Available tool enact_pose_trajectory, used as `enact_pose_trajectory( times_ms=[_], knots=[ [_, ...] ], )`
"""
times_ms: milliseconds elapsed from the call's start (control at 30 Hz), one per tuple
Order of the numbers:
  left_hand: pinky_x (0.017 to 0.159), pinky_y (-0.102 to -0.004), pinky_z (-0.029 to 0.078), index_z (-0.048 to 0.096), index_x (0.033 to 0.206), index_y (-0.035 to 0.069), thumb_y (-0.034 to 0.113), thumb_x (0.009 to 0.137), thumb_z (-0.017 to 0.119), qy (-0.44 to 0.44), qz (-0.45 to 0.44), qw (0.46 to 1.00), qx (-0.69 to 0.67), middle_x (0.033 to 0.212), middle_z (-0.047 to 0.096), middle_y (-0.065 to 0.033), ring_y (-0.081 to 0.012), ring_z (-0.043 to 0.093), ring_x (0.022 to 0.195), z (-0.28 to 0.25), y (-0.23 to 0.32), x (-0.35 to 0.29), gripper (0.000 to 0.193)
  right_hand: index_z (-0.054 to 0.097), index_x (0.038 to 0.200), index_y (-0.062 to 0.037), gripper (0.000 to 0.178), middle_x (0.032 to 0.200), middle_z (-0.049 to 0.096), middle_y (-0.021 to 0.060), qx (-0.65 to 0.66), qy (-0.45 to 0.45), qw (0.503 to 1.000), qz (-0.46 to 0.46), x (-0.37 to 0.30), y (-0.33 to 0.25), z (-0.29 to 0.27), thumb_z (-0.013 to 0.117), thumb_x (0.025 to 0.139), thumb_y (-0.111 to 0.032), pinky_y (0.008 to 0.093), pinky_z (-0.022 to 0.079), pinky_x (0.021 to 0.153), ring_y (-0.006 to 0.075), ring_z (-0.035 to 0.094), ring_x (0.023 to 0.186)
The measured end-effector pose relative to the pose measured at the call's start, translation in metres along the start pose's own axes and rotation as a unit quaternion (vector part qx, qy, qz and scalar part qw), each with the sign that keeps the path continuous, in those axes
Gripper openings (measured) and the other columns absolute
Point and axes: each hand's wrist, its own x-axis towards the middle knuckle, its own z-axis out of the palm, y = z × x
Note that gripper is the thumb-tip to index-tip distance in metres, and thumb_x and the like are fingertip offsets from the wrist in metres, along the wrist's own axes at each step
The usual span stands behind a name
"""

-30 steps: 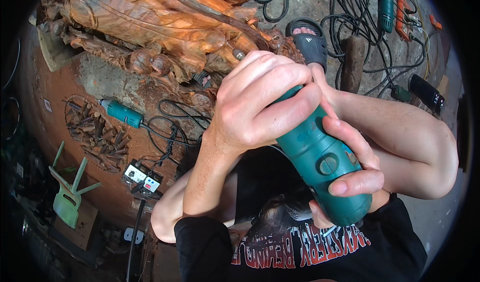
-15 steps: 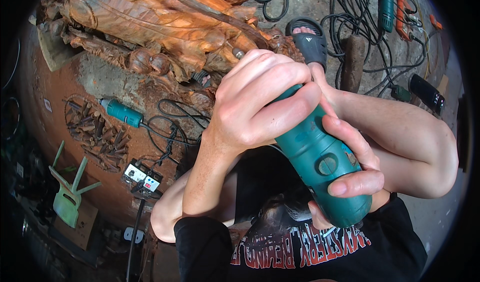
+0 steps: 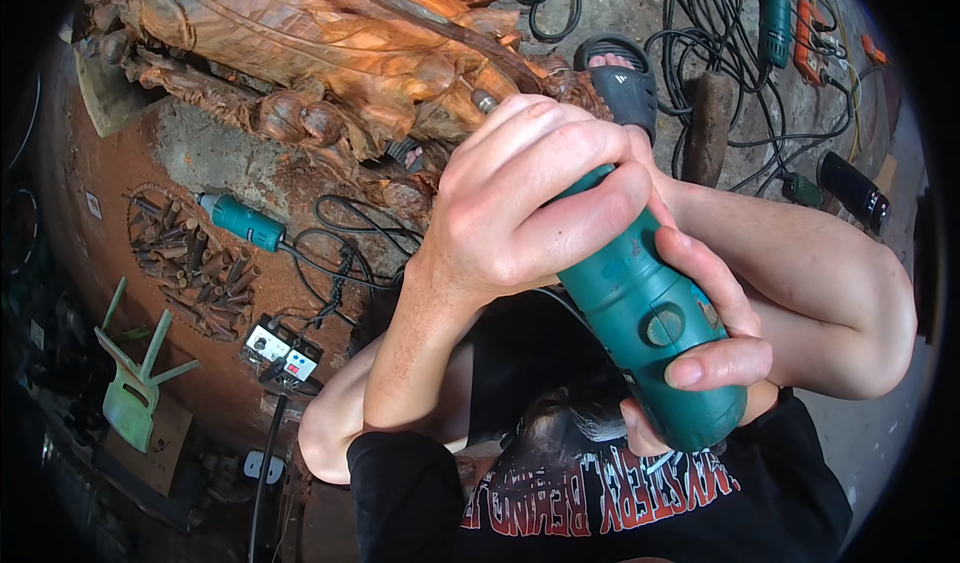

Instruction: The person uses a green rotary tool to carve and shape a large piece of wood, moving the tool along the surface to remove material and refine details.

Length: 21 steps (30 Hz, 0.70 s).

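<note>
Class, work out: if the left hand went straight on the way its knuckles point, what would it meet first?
Most likely the carved wood, just beyond the left hand in the picture, though depth is unclear from this view.

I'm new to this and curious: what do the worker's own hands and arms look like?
The left hand and right hand are ungloved, with no rings in sight. The left forearm is bare, no watch or band at its wrist; a black sleeve covers the arm above.

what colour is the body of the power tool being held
The power tool has a dark teal-green body, best seen in the head view.
</note>
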Motion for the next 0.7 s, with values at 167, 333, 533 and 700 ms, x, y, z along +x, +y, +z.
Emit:
enact_pose_trajectory(
  times_ms=[167,333,533,700],
  knots=[
    [0.065,-0.0366,0.056,0.071,0.088,0.0,0.014,0.067,0.08,0.005,0.01,1.0,0.01,0.085,0.067,-0.0123,-0.0281,0.069,0.073,0.0028,-0.0025,-0.0008,0.027,0.035,0.145,-0.0011,0.079,0.154,0.047,0.0324,-0.001,0.001,1.0,0.001,0.0001,0.0006,-0.0015,0.081,0.088,-0.03,0.0476,0.04,0.116,0.047,0.045,0.143],
    [0.064,-0.0364,0.056,0.071,0.087,0.0,0.013,0.067,0.08,0.009,0.01,1.0,0.015,0.085,0.067,-0.0123,-0.0277,0.069,0.073,0.0022,-0.0021,-0.0009,0.026,0.033,0.147,-0.0006,0.081,0.154,0.047,0.0321,-0.001,-0.006,1.0,0.004,0.0033,0.0012,-0.0038,0.081,0.088,-0.031,0.0469,0.04,0.116,0.0461,0.045,0.143],
    [0.066,-0.0368,0.057,0.071,0.088,0.0,0.013,0.067,0.08,0.01,0.004,1.0,0.009,0.086,0.068,-0.0122,-0.028,0.069,0.074,0.0029,-0.0013,0.0002,0.027,0.032,0.148,0.0,0.083,0.154,0.047,0.0317,-0.008,-0.02,1.0,0.006,0.0046,0.0007,-0.006,0.08,0.089,-0.031,0.0459,0.039,0.117,0.0449,0.045,0.143],
    [0.067,-0.0374,0.057,0.072,0.089,0.001,0.013,0.067,0.08,0.021,0.015,1.0,0.01,0.086,0.069,-0.012,-0.028,0.07,0.076,0.0026,-0.0046,-0.0004,0.027,0.03,0.15,0.0005,0.085,0.154,0.047,0.0314,-0.015,-0.05,0.999,0.009,0.0075,-0.0013,-0.0096,0.08,0.089,-0.032,0.0452,0.039,0.117,0.044,0.045,0.144]
  ],
)
